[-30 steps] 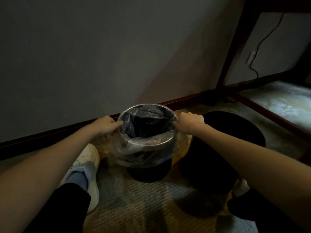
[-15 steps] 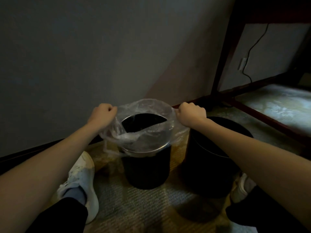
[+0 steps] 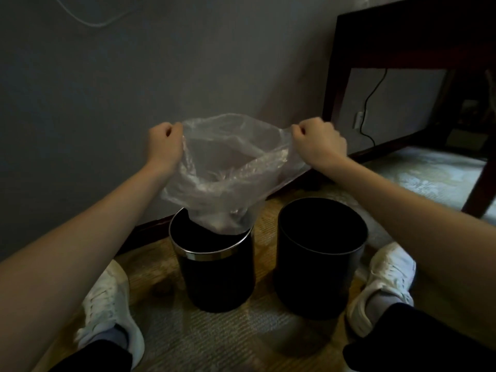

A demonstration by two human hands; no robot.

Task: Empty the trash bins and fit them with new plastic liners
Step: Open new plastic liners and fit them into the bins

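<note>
A clear plastic liner (image 3: 228,167) hangs stretched open between both hands, its bottom end still dipping into a black bin with a chrome rim (image 3: 214,267). My left hand (image 3: 163,146) grips the liner's left edge in a fist. My right hand (image 3: 319,143) grips its right edge the same way. Both hands are raised well above the bin's rim. A second black bin (image 3: 320,259), without a chrome rim and with no liner visible, stands just to the right.
Both bins stand on patterned carpet close to a grey wall with a dark baseboard. My white shoes (image 3: 107,310) (image 3: 381,285) flank the bins. A dark wooden table leg (image 3: 335,76) and a black cable (image 3: 367,116) lie at the right.
Both hands have risen, pulling the liner off the chrome rim and mostly up out of the left bin. The view has tilted up.
</note>
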